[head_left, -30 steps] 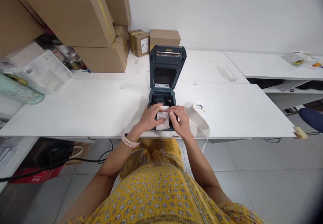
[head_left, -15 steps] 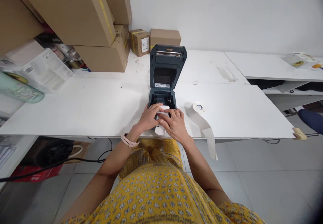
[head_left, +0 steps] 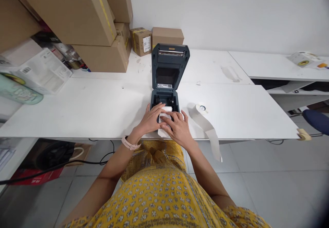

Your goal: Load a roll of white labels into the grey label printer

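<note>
Apparently light, limp and easily creased, the paper at frame centre, best held by its edges, lies under the half-curled left hand and right hand, any pinch unclear.

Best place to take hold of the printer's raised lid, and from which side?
I'd probably grip the lid by its upper edge, from above: it stands open, that edge lies farthest from the hinge, and a cardboard box stands behind it.
</note>
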`<state>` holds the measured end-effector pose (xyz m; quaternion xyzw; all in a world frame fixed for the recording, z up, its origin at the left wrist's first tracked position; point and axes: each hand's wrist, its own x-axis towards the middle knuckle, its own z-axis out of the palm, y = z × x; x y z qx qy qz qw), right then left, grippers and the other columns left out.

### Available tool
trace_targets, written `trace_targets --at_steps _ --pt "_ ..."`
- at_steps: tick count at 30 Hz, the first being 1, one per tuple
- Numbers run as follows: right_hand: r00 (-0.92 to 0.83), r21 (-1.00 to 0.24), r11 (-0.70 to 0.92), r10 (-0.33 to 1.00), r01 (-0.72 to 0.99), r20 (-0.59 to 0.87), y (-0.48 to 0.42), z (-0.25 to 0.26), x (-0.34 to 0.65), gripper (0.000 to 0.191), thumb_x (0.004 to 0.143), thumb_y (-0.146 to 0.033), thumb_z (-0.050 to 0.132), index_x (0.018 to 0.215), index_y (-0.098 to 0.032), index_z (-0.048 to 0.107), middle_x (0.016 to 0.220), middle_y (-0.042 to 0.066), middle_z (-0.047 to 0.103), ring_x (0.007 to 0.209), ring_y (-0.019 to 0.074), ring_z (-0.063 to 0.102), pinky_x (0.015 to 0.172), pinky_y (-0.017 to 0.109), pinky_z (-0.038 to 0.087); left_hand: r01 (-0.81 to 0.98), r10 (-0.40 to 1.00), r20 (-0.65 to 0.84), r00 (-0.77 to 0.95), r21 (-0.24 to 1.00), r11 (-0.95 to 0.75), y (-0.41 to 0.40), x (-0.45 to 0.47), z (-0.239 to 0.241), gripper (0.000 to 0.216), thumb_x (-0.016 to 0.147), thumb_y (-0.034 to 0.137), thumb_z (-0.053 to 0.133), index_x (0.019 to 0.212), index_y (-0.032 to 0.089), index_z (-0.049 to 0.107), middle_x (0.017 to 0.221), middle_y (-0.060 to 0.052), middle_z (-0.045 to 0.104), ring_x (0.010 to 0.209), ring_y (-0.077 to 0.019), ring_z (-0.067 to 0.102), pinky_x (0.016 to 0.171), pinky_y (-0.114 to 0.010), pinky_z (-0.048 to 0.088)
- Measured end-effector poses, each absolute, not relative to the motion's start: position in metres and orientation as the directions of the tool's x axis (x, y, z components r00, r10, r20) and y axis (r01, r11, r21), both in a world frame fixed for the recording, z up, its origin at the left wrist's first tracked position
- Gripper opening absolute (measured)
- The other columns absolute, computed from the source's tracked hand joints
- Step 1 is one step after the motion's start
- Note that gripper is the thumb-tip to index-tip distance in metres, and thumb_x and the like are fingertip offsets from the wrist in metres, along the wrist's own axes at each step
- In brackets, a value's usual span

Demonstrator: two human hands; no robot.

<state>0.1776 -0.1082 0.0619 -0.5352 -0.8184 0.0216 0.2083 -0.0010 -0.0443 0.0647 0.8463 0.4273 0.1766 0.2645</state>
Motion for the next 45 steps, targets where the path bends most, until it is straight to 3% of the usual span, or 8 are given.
trace_targets --at_steps 10,20,23,26,31,36,40,45 --pt "-0.349 -0.274 0.44 0.879 0.855 0.323 -0.111 0.06 0.178 0.04 0.102 -0.053 0.043 0.131 -0.032 0.062 0.135 0.007 0.063 0.131 0.0275 0.05 0.12 0.058 0.016 0.673 0.828 0.116 0.549 0.525 -0.52 -0.049 -0.005 0.066 0.042 0.084 0.036 0.069 0.124 0.025 0.063 0.158 -0.009 0.046 0.157 -0.0348 0.015 0.119 -0.073 -0.005" --pt "-0.359 -0.276 0.454 0.872 0.847 0.334 -0.122 0.052 0.179 0.042 0.101 -0.051 0.048 0.136 -0.03 0.059 0.147 0.008 0.058 0.141 0.0294 0.045 0.119 0.059 0.019 0.668 0.819 0.086 0.568 0.533 -0.519 -0.047 -0.011 0.065 0.05 0.084 0.048 0.068 0.129 0.028 0.062 0.159 -0.008 0.044 0.157 -0.0356 0.013 0.119 -0.074 -0.004" --pt "-0.356 -0.322 0.474 0.862 0.82 0.362 -0.138 0.049 0.181 0.043 0.1 -0.049 0.051 0.138 -0.029 0.057 0.15 0.008 0.057 0.141 0.0304 0.047 0.119 0.062 0.02 0.677 0.816 0.07 0.573 0.521 -0.52 -0.056 -0.013 0.064 0.064 0.084 0.053 0.068 0.14 0.027 0.054 0.163 -0.01 0.037 0.157 -0.0348 0.012 0.12 -0.073 -0.001" --pt "-0.317 -0.46 0.497 0.853 0.736 0.414 -0.148 0.058 0.192 0.031 0.1 -0.043 0.055 0.128 -0.032 0.064 0.134 0.003 0.07 0.13 0.0277 0.06 0.118 0.062 0.027 0.681 0.82 0.089 0.566 0.51 -0.526 -0.076 -0.013 0.061 0.07 0.088 0.055 0.064 0.149 0.027 0.045 0.165 -0.011 0.033 0.157 -0.034 0.013 0.12 -0.072 -0.003" --pt "0.054 -0.597 0.488 0.744 0.637 0.666 -0.091 0.105 0.224 0.031 0.102 -0.042 0.05 0.127 -0.032 0.065 0.132 0.005 0.069 0.129 0.0256 0.06 0.11 0.054 0.046 0.623 0.778 0.176 0.604 0.504 -0.598 -0.12 -0.01 0.054 0.067 0.092 0.056 0.059 0.149 0.025 0.045 0.159 -0.013 0.042 0.155 -0.0325 0.026 0.122 -0.07 -0.005" --pt "0.071 -0.645 0.545 0.732 0.536 0.678 0.054 0.145 0.242 0.059 0.1 -0.066 0.031 0.143 -0.03 0.049 0.152 0.004 0.05 0.149 0.0263 0.038 0.124 0.055 0.028 0.54 0.756 0.314 0.574 0.549 -0.638 -0.152 -0.011 0.057 0.029 0.097 0.039 0.057 0.12 0.027 0.068 0.131 -0.007 0.071 0.136 -0.0272 0.056 0.126 -0.065 0.012" --pt "0.019 -0.76 0.478 0.842 0.44 0.54 0.104 0.153 0.234 0.072 0.099 -0.071 0.015 0.14 -0.023 0.05 0.144 0.005 0.056 0.142 0.0219 0.047 0.12 0.044 0.036 0.53 0.8 0.424 0.424 0.601 -0.599 -0.166 -0.022 0.059 0.015 0.094 0.032 0.059 0.1 0.028 0.072 0.108 -0.002 0.079 0.117 -0.0244 0.069 0.125 -0.062 0.023" --pt "0.166 -0.735 0.46 0.782 0.498 0.601 0.014 0.13 0.211 0.057 0.105 -0.058 0.016 0.119 -0.026 0.06 0.119 0.006 0.065 0.119 0.0217 0.061 0.106 0.046 0.049 0.52 0.911 0.412 -0.025 0.784 -0.34 -0.163 -0.039 0.049 0.019 0.097 0.036 0.053 0.092 0.025 0.068 0.096 -0.001 0.077 0.101 -0.0207 0.071 0.118 -0.053 0.041"
